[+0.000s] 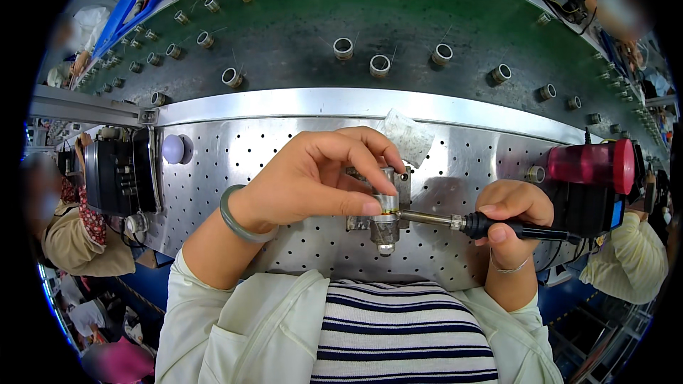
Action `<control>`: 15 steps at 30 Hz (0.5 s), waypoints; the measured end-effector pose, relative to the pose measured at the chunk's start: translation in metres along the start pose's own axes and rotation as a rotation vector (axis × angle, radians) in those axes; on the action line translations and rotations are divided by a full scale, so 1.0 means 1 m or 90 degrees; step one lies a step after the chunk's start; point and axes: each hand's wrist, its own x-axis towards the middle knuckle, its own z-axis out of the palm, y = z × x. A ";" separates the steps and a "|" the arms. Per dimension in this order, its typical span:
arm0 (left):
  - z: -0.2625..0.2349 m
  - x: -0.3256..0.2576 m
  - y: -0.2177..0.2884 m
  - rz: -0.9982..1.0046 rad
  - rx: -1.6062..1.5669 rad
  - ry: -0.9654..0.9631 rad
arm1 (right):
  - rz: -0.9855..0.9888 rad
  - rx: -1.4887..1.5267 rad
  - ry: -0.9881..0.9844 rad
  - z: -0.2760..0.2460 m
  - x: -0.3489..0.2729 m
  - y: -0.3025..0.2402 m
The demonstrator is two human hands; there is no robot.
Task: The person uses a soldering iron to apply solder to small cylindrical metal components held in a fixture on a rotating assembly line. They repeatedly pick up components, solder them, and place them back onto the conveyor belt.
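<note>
My left hand [302, 178] comes in from the left, its thumb and fingers closed on a small metal ring [385, 203]. This ring sits on a round metal fixture [385, 231], which rests against a metal block on the bench. In my right hand [518, 206] is a soldering iron [498, 228] with a black handle, held between thumb and fingers. Its metal shaft points left, and the tip meets the ring's lower edge close to my left thumb. My left fingers partly cover the ring and the block behind it.
The perforated metal bench [213, 171] borders a green conveyor belt [284, 35] carrying several metal rings with thin wires. A pale cloth or paper [408, 136] lies behind the block. A red container [590, 166] stands right, a purple ball [173, 148] left. People work at both sides.
</note>
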 end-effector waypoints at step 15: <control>-0.005 0.000 -0.003 0.030 0.047 -0.022 | -0.027 -0.034 -0.018 -0.005 0.000 0.002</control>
